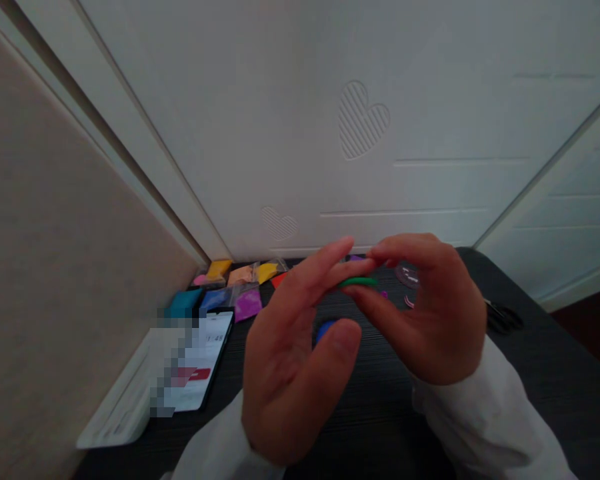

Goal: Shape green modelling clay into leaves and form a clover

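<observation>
In the head view, the green piece [359,282] is held above the dark surface [380,390], its long axis laid crosswise, nearly level and seen edge-on. It's met at the fingertips of both hands, so neither is nearer. From below it's backed by the thumb of the right hand [437,320], closed in a pinch; from above it's covered by the extended fingers of the left hand [290,373], whose thumb is held apart.

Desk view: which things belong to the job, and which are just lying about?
Likely the job:
- green piece, between left hand and right hand
- blue lump
- coloured packets
- scissors, untouched

Likely just lying about:
- phone
- white object at left
</observation>
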The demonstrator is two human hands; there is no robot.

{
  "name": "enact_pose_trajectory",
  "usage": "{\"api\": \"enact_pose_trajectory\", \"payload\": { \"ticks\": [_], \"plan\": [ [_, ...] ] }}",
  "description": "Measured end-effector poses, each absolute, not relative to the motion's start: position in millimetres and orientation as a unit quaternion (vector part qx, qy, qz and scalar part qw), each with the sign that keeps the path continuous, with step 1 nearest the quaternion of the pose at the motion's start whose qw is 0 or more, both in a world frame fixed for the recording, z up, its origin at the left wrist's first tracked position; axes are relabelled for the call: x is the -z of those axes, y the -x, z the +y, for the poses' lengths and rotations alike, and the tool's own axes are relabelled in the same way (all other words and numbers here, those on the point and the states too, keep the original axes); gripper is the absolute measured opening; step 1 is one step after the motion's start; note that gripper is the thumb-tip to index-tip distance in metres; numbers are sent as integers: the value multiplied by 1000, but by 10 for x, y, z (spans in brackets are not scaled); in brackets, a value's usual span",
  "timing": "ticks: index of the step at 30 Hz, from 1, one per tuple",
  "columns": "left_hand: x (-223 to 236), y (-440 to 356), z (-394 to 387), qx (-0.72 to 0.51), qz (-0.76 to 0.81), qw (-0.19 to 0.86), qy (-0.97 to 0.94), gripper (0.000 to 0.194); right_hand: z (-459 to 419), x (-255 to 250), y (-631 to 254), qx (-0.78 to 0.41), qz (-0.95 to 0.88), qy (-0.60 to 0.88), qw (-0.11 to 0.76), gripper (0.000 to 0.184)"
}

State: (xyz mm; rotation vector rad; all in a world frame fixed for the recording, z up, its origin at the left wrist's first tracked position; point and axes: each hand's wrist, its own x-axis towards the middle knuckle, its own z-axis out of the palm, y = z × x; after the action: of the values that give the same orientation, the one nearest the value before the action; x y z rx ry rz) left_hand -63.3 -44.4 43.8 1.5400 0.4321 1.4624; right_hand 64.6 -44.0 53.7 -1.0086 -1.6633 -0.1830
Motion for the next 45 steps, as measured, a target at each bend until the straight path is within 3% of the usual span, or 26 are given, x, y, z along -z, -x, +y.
{"api": "enact_pose_trajectory", "payload": {
  "ticks": [8,15,22,27,32,45],
  "plan": [
    [-468,656,-407,-604,183,495,-597,46,-431,-499,-609,10,-684,373,626,22],
    [-495,659,-370,-621,268,432,-597,45,-416,-482,-590,-38,-676,368,637,24],
    [-498,712,-275,-609,318,409,-600,45,-417,-534,-718,-130,-723,361,575,32],
    [-511,735,-279,-588,330,397,-623,47,-383,-561,-780,-108,-783,368,490,35],
    [-521,769,-308,-575,325,394,-639,46,-383,-554,-774,-98,-784,379,482,25],
    [-560,901,-289,-540,298,317,-721,56,-447,-574,-793,-158,-772,366,495,30]
  ]
}}
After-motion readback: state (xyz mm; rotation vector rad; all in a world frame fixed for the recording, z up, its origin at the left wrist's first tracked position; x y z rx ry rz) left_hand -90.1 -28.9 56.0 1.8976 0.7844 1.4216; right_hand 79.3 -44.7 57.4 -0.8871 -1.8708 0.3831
